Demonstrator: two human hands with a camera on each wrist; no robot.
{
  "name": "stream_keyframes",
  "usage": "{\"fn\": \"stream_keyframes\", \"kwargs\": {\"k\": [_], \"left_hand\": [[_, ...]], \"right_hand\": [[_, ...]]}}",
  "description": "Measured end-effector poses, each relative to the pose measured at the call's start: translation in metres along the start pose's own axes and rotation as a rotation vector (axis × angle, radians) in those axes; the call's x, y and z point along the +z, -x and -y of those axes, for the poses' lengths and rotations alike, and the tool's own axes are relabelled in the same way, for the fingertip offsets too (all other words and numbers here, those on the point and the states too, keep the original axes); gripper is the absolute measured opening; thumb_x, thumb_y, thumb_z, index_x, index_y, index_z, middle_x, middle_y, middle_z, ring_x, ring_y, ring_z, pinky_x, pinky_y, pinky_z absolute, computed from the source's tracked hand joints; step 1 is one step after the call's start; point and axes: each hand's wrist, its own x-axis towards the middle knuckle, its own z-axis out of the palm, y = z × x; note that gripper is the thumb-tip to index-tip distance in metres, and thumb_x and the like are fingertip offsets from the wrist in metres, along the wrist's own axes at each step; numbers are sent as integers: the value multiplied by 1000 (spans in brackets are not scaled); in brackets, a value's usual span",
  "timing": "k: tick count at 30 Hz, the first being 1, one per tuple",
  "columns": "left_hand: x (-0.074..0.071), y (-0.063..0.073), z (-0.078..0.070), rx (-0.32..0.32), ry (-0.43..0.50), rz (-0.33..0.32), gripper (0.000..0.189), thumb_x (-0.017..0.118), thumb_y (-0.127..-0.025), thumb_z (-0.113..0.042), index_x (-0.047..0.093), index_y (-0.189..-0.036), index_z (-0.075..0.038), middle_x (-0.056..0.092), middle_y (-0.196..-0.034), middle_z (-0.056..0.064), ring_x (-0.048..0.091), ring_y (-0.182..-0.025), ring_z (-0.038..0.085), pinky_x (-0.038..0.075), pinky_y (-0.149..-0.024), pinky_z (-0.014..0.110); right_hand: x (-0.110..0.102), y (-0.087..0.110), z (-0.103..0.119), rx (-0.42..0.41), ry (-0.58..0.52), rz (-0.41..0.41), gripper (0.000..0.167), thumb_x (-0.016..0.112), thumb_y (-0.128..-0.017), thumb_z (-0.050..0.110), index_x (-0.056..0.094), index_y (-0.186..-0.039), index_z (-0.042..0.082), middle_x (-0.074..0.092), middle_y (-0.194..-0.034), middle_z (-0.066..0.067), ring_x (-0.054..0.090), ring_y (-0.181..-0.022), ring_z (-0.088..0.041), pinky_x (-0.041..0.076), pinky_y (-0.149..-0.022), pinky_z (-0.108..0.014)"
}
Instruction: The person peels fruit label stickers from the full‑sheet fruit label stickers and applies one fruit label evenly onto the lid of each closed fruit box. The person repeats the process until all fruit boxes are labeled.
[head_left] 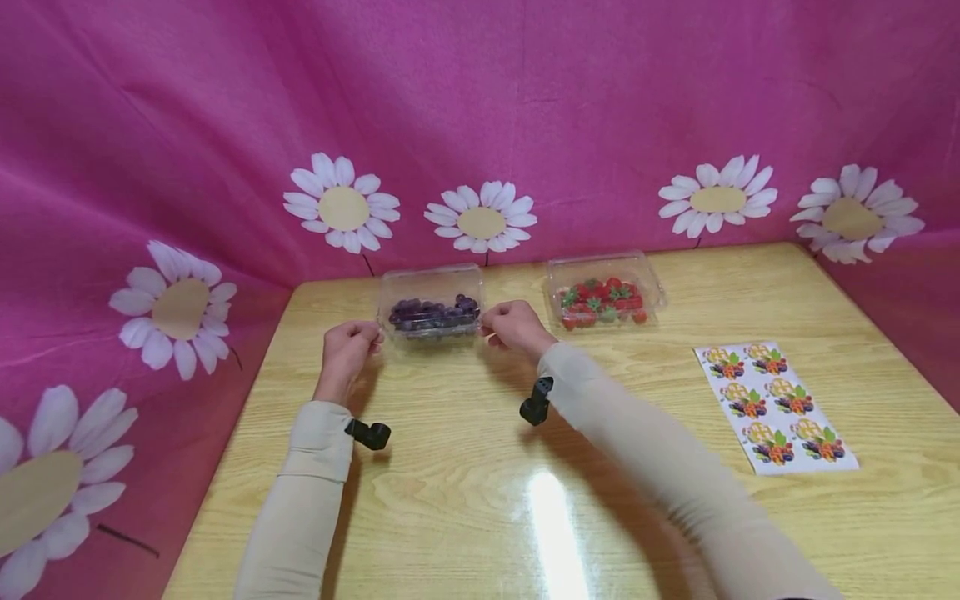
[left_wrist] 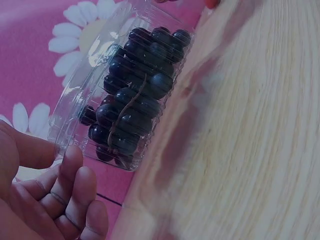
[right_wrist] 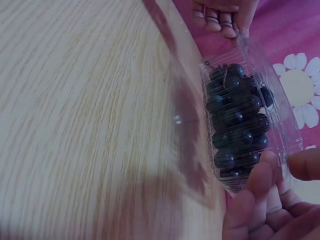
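Note:
A clear plastic clamshell box (head_left: 429,282) of dark purple grapes (head_left: 433,314) is at the back left of the wooden table. At its left end my left hand (head_left: 347,354) pinches the rim between thumb and index finger; the other fingers curl loosely below it in the left wrist view. My right hand (head_left: 516,325) pinches the rim at the opposite end, its thumb (right_wrist: 306,164) on the outer side. Through the ribbed plastic wall, the grapes and a thin brown stem (left_wrist: 127,107) show in the left wrist view.
A second clear box (head_left: 600,260) with red strawberries (head_left: 603,302) stands to the right of my right hand. Farther right lies a white sheet (head_left: 776,408) of fruit-picture stickers. Behind the table (head_left: 450,467) hangs a pink curtain (head_left: 480,100) with white daisies.

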Motion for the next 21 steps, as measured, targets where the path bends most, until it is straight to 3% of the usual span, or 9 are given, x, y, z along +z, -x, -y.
{"fn": "stream_keyframes", "kwargs": {"k": [4, 8, 15, 21], "left_hand": [[3, 6, -5, 0, -45, 32, 23, 56, -98, -10, 65, -108, 9, 60, -66, -12, 58, -61, 1, 50, -65, 17], [6, 12, -9, 5, -70, 71, 23, 56, -98, -11, 65, -108, 8, 60, -65, -14, 57, -60, 0, 48, -63, 17], [12, 21, -14, -16, -87, 172, 26, 54, -99, -12, 63, -112, 8, 60, -68, -13, 58, -63, 1, 49, -66, 19], [19, 30, -17, -16, -132, 245, 28, 54, -99, -14, 62, -115, 9, 61, -70, -12, 59, -65, 1, 51, -70, 21]], "right_hand": [[-8, 7, -3, 2, 6, 2, 30, 51, -102, 22, 66, -120, 3, 69, -119, -19, 60, -76, -10, 54, -88, -37], [-16, 15, -4, -8, -6, 6, 31, 49, -102, 20, 64, -121, 1, 68, -112, -15, 60, -76, -11, 52, -96, -43], [-29, 29, -9, -19, 20, 3, 31, 48, -102, 21, 63, -119, -1, 65, -97, -5, 61, -77, -13, 52, -92, -40], [-41, 44, -19, -26, 28, 1, 30, 50, -103, 24, 63, -114, 0, 65, -98, -6, 61, -80, -14, 52, -98, -46]]}}
